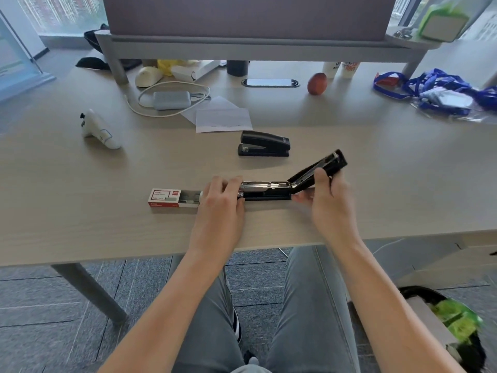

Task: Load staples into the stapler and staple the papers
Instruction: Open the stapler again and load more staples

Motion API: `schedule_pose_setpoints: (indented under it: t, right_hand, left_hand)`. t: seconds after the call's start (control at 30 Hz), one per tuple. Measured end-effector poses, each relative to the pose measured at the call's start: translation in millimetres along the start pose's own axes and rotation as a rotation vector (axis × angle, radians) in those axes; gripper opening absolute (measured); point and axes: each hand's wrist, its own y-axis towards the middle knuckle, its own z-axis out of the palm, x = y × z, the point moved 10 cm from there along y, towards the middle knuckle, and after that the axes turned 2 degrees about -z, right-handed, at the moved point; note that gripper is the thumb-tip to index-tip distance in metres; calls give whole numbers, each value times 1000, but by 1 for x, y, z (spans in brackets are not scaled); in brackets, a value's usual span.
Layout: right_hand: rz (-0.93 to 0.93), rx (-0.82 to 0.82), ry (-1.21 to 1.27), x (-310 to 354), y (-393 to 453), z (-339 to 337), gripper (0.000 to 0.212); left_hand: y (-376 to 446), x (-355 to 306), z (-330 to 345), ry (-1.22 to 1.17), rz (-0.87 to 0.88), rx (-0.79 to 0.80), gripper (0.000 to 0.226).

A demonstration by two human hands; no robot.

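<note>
A black stapler (269, 191) lies on the desk with its top cover swung up to the right, so its metal staple channel shows. My right hand (326, 192) grips the raised cover. My left hand (222, 196) rests on the front end of the stapler, fingers on the channel. Just left of that hand lies a red and white staple box (172, 197), its inner tray slid partly out. Some white papers (222, 117) lie farther back on the desk. A second black stapler (265, 144) stands closed behind the open one.
A white game controller (98, 129) lies at the left, a grey power brick with a white cable (172, 99) behind it. An apple (317, 83) and blue lanyards (435, 90) sit at the back right. A monitor shelf (255, 45) spans the back.
</note>
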Motion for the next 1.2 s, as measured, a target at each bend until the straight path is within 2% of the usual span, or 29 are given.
schedule_pose_setpoints:
  t: [0.07,0.1,0.17,0.27,0.43,0.57,0.7,0.77,0.87,1.0,1.1,1.2]
  right_hand:
    - [225,11,222,-15,-4,-1,28]
    - [293,25,237,-20,-5,-2,33]
    - [355,65,116,-23,-6,-6,41]
    - [344,139,-83,-21,-7,-4,44]
    - [145,230,-249,-8,-16,17,27]
    - [-6,332,-278,3,-26,46,16]
    - [-192,404,-338,17,-36,80,8]
    - [-288,443,-395,27,-44,99,6]
    - [-458,499,-543,44,-57,127,15]
    - [-756,516,-832,64,-69,161,30]
    - [-783,607,-975,56,-66,183,43]
    - [-771,665,-997,50,-62,198,47]
  left_hand:
    - [0,-1,-1,-1,7,-5,44]
    - [-1,-1,-2,2,9,-6,44]
    - [-1,-1,-2,9,6,-8,44]
    - [-1,-2,-2,26,6,-13,45]
    - [-2,-3,-6,27,4,-32,45]
    - [-8,0,-30,-4,7,-150,38]
    - [-16,22,-65,35,-14,-257,32]
    - [-17,41,-77,83,-70,-236,37]
    - [-20,70,-78,192,-173,-122,48]
    - [-24,93,-67,282,-217,20,60]
    - [-26,95,-63,275,-218,32,60]
    - [-27,93,-61,285,-207,37,64]
